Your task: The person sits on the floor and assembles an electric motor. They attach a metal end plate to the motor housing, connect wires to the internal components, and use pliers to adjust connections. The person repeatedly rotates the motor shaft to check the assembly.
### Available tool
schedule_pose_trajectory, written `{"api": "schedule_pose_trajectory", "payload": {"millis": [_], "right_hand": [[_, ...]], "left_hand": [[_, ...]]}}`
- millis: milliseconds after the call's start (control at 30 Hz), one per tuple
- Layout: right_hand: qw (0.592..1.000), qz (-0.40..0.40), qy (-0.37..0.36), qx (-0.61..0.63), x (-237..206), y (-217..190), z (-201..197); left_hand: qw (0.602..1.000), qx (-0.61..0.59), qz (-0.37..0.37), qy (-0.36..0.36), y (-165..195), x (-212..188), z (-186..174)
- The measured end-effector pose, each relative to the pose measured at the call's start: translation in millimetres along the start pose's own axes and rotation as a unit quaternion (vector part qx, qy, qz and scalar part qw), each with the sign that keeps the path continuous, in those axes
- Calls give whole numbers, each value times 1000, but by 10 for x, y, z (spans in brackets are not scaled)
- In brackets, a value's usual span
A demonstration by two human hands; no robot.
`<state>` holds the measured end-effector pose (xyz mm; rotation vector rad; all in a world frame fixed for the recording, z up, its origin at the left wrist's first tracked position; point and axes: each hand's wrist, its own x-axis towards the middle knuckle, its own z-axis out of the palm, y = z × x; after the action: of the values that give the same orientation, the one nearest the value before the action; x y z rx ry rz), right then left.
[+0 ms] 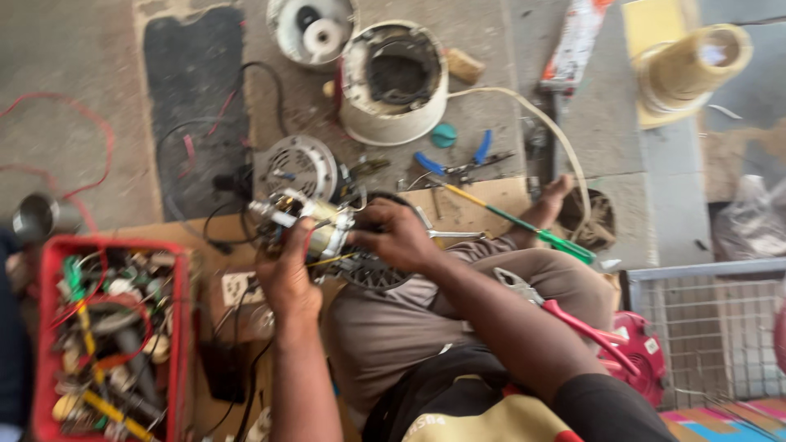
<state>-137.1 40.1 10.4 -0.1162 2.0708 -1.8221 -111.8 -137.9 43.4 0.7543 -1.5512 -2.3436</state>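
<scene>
I sit on the floor with my legs folded. My left hand [286, 274] grips a small electric motor [315, 225] with a metal core, copper windings and loose wires, held above my lap. My right hand [397, 237] closes on the right side of the same motor, beside a dark round grille piece [368, 274]. A green-handled screwdriver [524, 225] lies across my knee, and red-handled pliers [565, 315] rest on my thigh.
A red crate [176, 327] of wires and parts stands at the left. Ahead lie a white round housing [393, 82], a fan cover [299, 164], blue-handled pliers [458, 160], a white cable and a tape roll [696, 65]. A wire cage [712, 327] is at the right.
</scene>
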Motion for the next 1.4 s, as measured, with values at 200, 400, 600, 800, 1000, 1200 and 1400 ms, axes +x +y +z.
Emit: {"api": "schedule_pose_trajectory", "payload": {"millis": [200,400,600,800,1000,1200,1400], "right_hand": [[998,-8,-44,-37,-23,-82,-126],[998,29,-19,-56,-33,-132,-60],[998,-20,-48,-22,3,-86,-141],[999,-22,-11,-45,-11,-32,-107],[998,29,-37,34,12,-54,-99],[997,66,-30,15,-17,-79,-90],[998,46,-47,13,17,-84,-127]], "left_hand": [[999,12,-23,25,-20,11,-18],[1000,10,-7,23,-15,-12,-8],[1000,-6,-7,11,3,-21,-6],[1000,-11,-4,-7,-11,-10,-36],[1000,-10,-6,1,-39,-8,-38],[1000,-17,-6,-12,-6,-31,-46],[1000,-8,-4,-6,-1,-27,-13]]}}
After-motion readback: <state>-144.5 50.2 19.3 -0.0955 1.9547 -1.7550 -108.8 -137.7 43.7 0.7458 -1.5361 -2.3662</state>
